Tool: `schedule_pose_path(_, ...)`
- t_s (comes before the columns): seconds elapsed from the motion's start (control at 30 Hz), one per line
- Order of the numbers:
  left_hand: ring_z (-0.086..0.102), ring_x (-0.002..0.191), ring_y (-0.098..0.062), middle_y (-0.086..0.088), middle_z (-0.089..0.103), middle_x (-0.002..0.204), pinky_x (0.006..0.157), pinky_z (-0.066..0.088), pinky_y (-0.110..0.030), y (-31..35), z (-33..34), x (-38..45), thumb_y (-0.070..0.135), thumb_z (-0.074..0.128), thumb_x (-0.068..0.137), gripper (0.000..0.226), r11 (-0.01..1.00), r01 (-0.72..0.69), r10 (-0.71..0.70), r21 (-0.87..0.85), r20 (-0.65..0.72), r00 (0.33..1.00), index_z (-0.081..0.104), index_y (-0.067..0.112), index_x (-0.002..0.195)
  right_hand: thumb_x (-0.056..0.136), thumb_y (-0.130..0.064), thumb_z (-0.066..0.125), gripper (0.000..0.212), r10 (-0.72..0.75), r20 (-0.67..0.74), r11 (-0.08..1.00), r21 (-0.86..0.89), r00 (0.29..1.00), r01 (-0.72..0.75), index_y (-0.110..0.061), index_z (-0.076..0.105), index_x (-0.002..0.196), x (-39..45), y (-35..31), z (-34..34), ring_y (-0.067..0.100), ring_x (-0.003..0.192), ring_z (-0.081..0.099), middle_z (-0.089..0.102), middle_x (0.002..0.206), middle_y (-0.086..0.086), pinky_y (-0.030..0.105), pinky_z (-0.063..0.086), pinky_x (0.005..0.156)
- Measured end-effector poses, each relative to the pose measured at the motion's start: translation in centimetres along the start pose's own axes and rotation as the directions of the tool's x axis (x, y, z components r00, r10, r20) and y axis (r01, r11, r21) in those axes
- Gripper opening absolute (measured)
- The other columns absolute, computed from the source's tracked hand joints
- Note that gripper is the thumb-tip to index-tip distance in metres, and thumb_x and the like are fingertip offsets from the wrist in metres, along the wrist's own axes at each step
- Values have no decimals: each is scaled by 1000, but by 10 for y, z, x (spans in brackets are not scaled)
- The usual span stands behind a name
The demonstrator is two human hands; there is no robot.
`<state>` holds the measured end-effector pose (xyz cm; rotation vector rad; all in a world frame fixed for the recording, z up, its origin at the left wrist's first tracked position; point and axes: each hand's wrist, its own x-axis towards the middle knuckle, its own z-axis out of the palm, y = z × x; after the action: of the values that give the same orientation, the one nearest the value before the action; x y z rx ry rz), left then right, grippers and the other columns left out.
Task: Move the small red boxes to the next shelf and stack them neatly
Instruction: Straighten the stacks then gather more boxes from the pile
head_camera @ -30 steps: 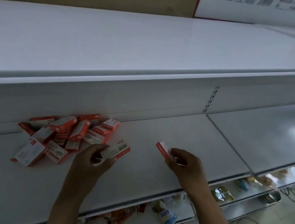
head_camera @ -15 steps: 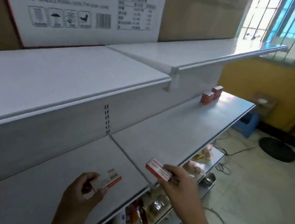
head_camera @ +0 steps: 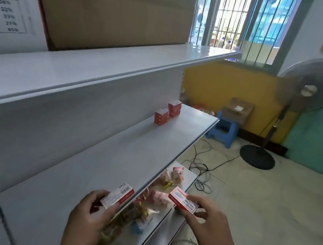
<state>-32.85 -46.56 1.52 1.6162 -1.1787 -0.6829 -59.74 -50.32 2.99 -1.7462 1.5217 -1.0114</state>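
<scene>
The left hand [head_camera: 89, 215] pinches one red box [head_camera: 117, 197] over the shelf's [head_camera: 128, 159] front edge; the right hand [head_camera: 210, 222] grips another box [head_camera: 183, 202] beyond that edge. Stacked boxes [head_camera: 168, 113] sit toward the far end. Fingertip holds could slip, likely dropping a box floorward.

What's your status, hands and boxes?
Left hand holding one red box, right hand another. Stacks on far shelf. Nothing in the way.
</scene>
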Motion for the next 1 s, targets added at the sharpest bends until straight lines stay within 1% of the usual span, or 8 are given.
schedule_pose_path(0.1,63,90,-12,6,68,95,80,53,-33,2,28,34,28,76,76,24,1000,11,-11,0,-20,1000,64,30,97,79,-16,74,30,13,5,1000,8,1000,-13,-37,67,100,32,19,-6,0,92,61,67,99,-16,11,50,72)
schedule_pose_path(0.23,64,87,-17,3,70,91,80,54,-36,3,64,94,25,78,74,21,1000,1,-1,-5,-57,998,66,31,90,78,-16,74,32,24,6,999,-26,1000,-24,-40,66,96,90,45,-7,5,87,65,67,100,-19,22,54,76)
schedule_pose_path(0.47,64,91,-14,1,70,97,77,48,-11,22,114,203,40,68,72,34,994,-110,107,-23,-99,989,67,24,103,86,-10,65,34,1,18,994,-108,1000,1,-41,64,101,206,58,-26,0,100,59,59,113,-23,11,49,81)
schedule_pose_path(0.6,62,95,-17,3,68,104,85,52,-37,33,139,242,45,66,74,40,991,-132,132,11,-62,989,64,27,110,89,-12,61,33,-33,-17,993,-114,999,31,-41,62,104,266,59,-36,6,100,59,57,111,-21,29,53,89)
schedule_pose_path(0.73,62,97,-17,4,68,106,83,51,-36,30,163,266,46,69,75,44,994,-100,103,38,-91,991,64,26,114,89,-13,61,33,-101,25,987,-127,995,103,-40,62,107,328,71,-36,7,103,57,57,114,-21,32,53,90)
schedule_pose_path(0.83,64,99,-17,4,69,107,81,50,-33,22,174,285,47,70,77,41,997,-54,62,55,-152,986,63,29,113,90,-11,60,33,-163,103,983,-66,981,170,-37,62,109,378,82,-30,6,105,57,57,118,-17,26,53,88)
schedule_pose_path(0.9,64,100,-14,5,69,106,82,50,-29,19,180,294,51,70,77,43,998,-22,33,54,-213,977,63,28,113,89,-8,60,32,-237,155,968,-41,959,246,-32,62,110,415,88,-23,5,104,57,58,117,-16,19,51,86)
schedule_pose_path(1.0,63,106,-13,9,68,112,91,49,-36,14,193,297,50,72,74,46,992,69,-31,101,-342,939,63,29,113,87,-5,62,30,-365,232,928,10,902,373,-25,65,110,471,101,-4,5,100,58,62,114,-10,25,54,86)
